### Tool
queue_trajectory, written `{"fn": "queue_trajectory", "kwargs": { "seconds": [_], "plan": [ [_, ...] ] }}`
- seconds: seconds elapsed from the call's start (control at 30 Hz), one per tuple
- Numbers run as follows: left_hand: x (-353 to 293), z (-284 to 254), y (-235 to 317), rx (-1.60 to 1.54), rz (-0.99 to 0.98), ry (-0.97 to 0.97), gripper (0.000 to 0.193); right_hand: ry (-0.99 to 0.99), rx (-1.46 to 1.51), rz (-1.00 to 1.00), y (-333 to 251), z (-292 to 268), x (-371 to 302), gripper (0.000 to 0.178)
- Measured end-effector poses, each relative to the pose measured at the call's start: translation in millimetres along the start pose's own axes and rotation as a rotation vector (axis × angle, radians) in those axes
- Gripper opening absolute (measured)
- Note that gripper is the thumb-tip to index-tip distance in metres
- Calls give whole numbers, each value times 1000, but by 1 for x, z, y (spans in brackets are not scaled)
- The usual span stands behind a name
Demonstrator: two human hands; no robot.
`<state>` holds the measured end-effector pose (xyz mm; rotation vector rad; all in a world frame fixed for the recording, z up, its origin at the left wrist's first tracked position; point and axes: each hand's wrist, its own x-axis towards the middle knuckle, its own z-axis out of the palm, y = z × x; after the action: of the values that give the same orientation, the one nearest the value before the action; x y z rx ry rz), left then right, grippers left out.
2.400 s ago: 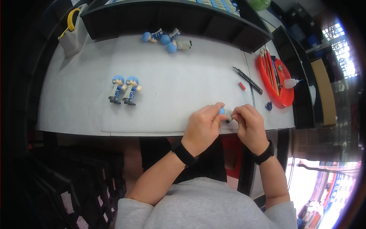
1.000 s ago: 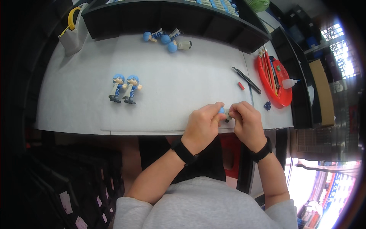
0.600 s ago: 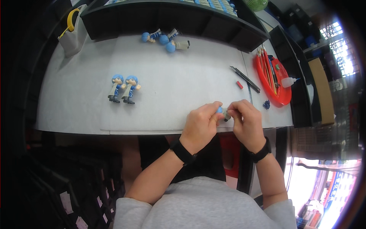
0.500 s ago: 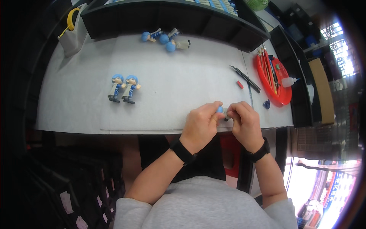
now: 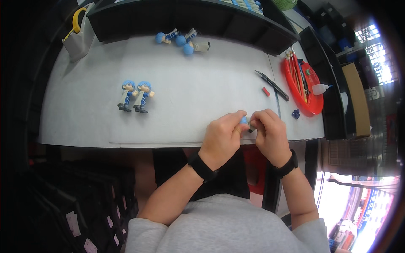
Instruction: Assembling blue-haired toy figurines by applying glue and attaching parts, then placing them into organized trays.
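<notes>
The left hand (image 5: 221,134) has a narrow grip, its thumb and fingers closed around the small figurine (image 5: 244,120), whose light blue head shows between them. The right hand (image 5: 271,131) meets it from the other side, its grip narrow too, thumb and forefinger pinched on the figurine's pale coat; exactly what lies between those tips is hidden. A dark foot pokes out below the fingers. The figurine is tipped onto its side, head toward the left hand, over the near edge of the desk (image 5: 190,92); whether it touches the surface cannot be told. A black wristband sits on each wrist.

To the right of the hands lies a small dark blue piece (image 5: 296,113), and farther up a short red piece (image 5: 265,91) beside a slim black pen (image 5: 274,86). Beyond these, a red tray (image 5: 315,107) holds thin sticks (image 5: 296,76), with a white bottle (image 5: 319,89) with a blue tip at its right side.

Well to the left, two blue-haired figurines (image 5: 144,98) lie side by side, heads toward the far edge. Three more figurines (image 5: 188,49) lie clustered near a long black bin (image 5: 190,21) at the back, which contains rows of blue and pale items (image 5: 244,4). At the far left stands a grey holder (image 5: 78,46) with a yellow ring (image 5: 76,21)
</notes>
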<state>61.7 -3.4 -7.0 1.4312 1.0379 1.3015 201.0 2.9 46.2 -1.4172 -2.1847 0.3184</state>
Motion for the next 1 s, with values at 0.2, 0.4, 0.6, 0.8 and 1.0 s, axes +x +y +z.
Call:
{"fn": "queue_trajectory", "kwargs": {
  "seconds": [0.2, 0.4, 0.6, 0.8, 1.0],
  "plan": [
    [4, -2, 0, 4, 21, -8, 20, -19, -25, 17, 3, -1, -1, 12],
    [1, 0, -1, -14, 20, -10, 20, -2, -4, 57, 4, 0, -4, 12],
    [0, 0, -2, 15, 34, -10, 21, -15, -25, 63, 4, -2, -7, 11],
    [0, -2, 0, 16, 25, -17, 21, -5, 6, 10, -2, 1, 3, 11],
    [4, -2, 0, -14, 9, -17, 21, -1, -15, -19, -4, 3, 9, 13]
  ]
}}
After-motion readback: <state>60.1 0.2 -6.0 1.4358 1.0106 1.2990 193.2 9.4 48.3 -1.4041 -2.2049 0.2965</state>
